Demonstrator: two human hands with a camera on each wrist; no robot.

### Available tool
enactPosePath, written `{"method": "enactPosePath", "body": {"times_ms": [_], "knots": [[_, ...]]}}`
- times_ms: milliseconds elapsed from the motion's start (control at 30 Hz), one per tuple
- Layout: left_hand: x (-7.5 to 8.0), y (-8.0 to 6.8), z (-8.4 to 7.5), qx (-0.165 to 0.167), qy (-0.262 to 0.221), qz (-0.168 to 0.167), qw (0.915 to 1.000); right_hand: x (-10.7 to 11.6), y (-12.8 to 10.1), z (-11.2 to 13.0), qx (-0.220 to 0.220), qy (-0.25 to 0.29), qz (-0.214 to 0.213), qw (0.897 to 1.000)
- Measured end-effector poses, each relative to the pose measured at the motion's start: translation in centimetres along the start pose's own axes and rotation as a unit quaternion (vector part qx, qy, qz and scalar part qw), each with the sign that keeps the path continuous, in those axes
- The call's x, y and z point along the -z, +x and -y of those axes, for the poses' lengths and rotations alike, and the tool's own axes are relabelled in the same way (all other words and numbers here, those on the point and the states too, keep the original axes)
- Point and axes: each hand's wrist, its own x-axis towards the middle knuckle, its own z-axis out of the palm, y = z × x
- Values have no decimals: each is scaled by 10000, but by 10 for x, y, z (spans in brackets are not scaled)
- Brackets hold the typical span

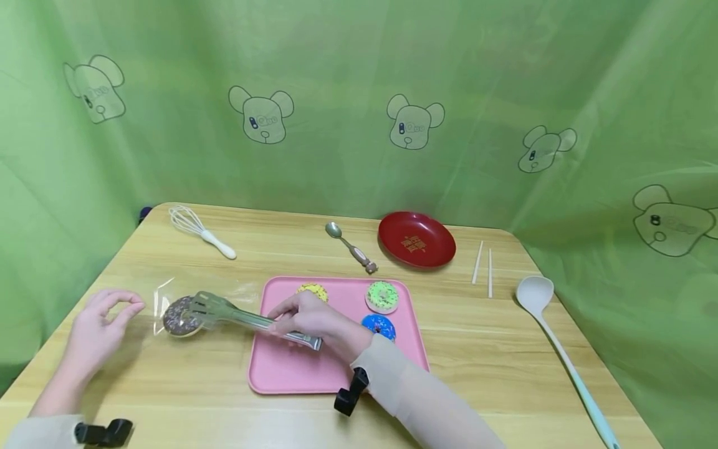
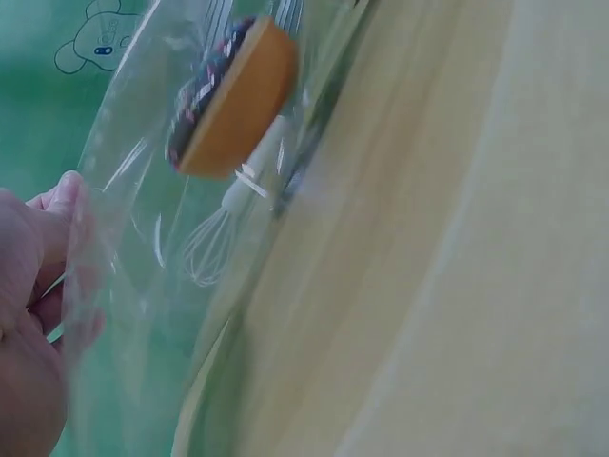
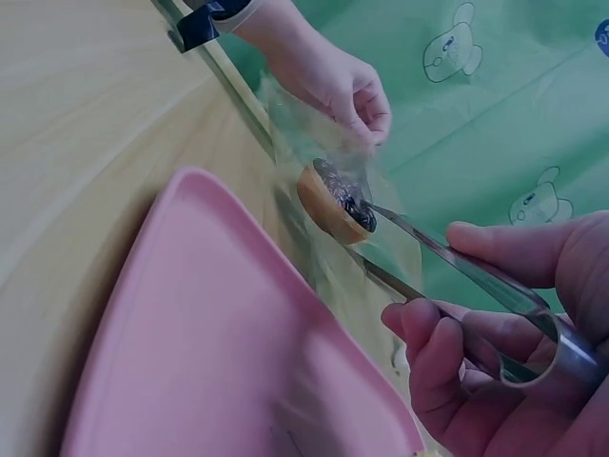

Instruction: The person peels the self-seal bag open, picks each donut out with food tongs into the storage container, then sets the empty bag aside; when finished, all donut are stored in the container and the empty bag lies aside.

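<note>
My left hand (image 1: pixel 101 327) pinches the edge of a clear plastic bag (image 2: pixel 133 314) between thumb and fingers. In my right hand (image 1: pixel 320 321) is a pair of metal tongs (image 1: pixel 247 317), held near its bent end. The tong tips reach into the bag and clasp a chocolate doughnut (image 1: pixel 177 319) with sprinkles; the right wrist view shows one arm on each side of it. Under the right hand lies a pink tray (image 1: pixel 280 374). On the tray are a yellow doughnut (image 1: pixel 313 289), partly hidden by that hand, a green doughnut (image 1: pixel 382 297) and a blue doughnut (image 1: pixel 377 324).
Along the back of the wooden table lie a white whisk (image 1: pixel 210 240), a small spoon (image 1: pixel 353 248) and a red plate (image 1: pixel 417 240). To the right are two white sticks (image 1: pixel 477 263) and a long ladle (image 1: pixel 566 355). A green curtain (image 1: pixel 336 174) hangs behind.
</note>
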Motion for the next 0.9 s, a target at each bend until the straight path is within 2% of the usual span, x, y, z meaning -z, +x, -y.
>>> {"method": "enactPosePath", "body": {"times_ms": [133,367,700,900], "knots": [[0,0,1,10,85,131,9999,5,-6,-3,14,115,-114,9999],[-1,-1,1,20,58,309,9995,17,-16,-8,-74,211,-61,9997],[1,-2,2,54,209,243,9995,33,-29,-16,5,191,-240,9995],[3,-2,5,-53,244,191,9995,46,-43,-20,123,221,-256,9994]]}}
